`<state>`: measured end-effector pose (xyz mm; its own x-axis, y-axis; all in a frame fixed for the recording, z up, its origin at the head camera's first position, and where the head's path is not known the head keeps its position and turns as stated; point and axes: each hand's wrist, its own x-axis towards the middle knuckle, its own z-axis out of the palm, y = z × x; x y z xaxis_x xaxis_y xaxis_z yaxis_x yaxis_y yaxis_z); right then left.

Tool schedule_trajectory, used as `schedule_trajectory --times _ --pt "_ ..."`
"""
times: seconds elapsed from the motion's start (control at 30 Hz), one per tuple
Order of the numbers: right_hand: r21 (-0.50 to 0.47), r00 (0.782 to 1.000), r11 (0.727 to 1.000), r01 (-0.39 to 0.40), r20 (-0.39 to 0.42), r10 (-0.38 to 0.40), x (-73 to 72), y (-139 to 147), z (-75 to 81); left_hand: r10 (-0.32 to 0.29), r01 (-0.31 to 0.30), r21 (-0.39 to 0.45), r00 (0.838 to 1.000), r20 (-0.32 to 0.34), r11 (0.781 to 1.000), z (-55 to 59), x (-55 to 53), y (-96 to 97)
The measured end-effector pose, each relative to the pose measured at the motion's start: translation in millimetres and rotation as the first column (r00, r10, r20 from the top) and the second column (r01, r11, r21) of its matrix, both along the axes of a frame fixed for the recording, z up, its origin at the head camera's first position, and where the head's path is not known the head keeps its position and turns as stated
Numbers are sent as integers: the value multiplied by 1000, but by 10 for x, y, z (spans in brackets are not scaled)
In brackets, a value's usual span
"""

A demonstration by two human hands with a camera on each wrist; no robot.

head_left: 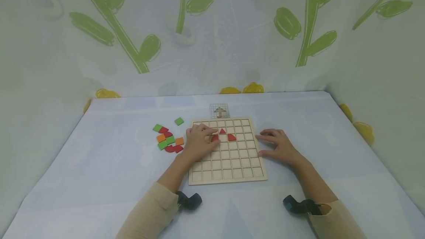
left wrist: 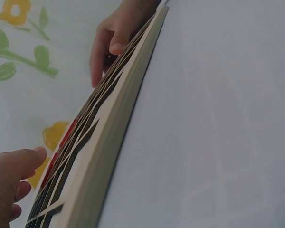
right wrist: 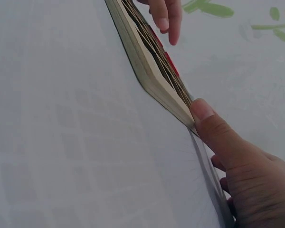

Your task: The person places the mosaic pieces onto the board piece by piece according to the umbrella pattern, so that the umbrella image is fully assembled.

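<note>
A square wooden grid board (head_left: 230,174) lies on the table with three red pieces set in its upper cells. One is a red triangle (head_left: 222,131); to its right sits a red quarter-circle piece (head_left: 231,137). Another red piece (head_left: 214,138) shows between the thumb and fingers of my left hand (head_left: 199,141), which is over the board's upper left part. Those fingers hang fairly straight over the grid in the right wrist view. My right hand (head_left: 280,146) rests beside the board's right edge, thumb tip (right wrist: 203,110) right at the rim, fingers loosely bent.
Left of the board lies a loose group of red, green and orange pieces (head_left: 170,140), with one green square (head_left: 179,121) apart from them. A small pattern card (head_left: 219,111) lies behind the board. A leaf-printed backdrop (head_left: 232,47) stands behind the table.
</note>
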<state>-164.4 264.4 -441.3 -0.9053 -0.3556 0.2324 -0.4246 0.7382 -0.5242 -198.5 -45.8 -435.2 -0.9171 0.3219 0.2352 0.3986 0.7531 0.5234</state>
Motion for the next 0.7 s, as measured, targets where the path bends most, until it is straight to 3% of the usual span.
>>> schedule_trajectory --times 0.47,0.7 --pt "6 1000 1000 13 19 -13 2 -22 13 60 -60 13 998 -12 998 -50 50 -235" --pt "10 1000 1000 9 -19 -9 11 -23 17 70 -70 26 997 -34 997 -10 82 -339"
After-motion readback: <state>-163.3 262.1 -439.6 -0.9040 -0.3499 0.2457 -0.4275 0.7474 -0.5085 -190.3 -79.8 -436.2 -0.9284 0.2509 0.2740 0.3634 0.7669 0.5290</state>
